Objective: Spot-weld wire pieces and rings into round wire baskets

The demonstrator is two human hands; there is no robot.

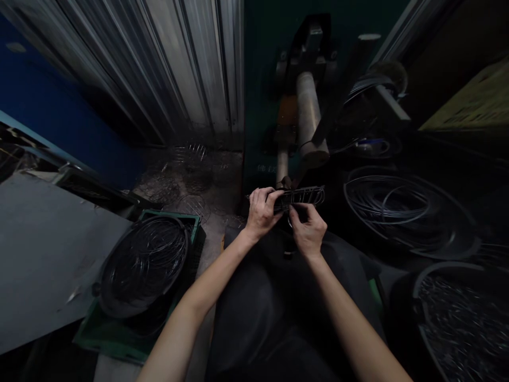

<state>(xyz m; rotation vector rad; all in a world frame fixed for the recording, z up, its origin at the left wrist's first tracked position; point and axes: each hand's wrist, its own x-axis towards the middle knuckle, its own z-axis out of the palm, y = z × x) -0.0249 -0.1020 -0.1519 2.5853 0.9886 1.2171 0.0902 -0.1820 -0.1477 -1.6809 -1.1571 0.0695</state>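
Note:
Both hands meet at a small dark wire rack [314, 195] made of bent metal rods, just below the machine's electrode arms [283, 164]. My left hand [262, 209] is closed around the rack's left end, thumb and fingers wrapped over it. On the right, my right hand [309, 225] pinches at the rack's underside near its middle, thumb and index finger together. A thin curved piece of wire seems to show by those fingertips, too dark to make out fully. The rack's right end sticks out free past my right fingers.
A green machine [258, 106] with a thick metal cylinder [310, 111] stands ahead. At right are a round tub of wire rings [352, 223] and a bin of small metal pieces [469, 318]. At left, a black basin of wire rings [151, 254] sits in a green crate [107, 339].

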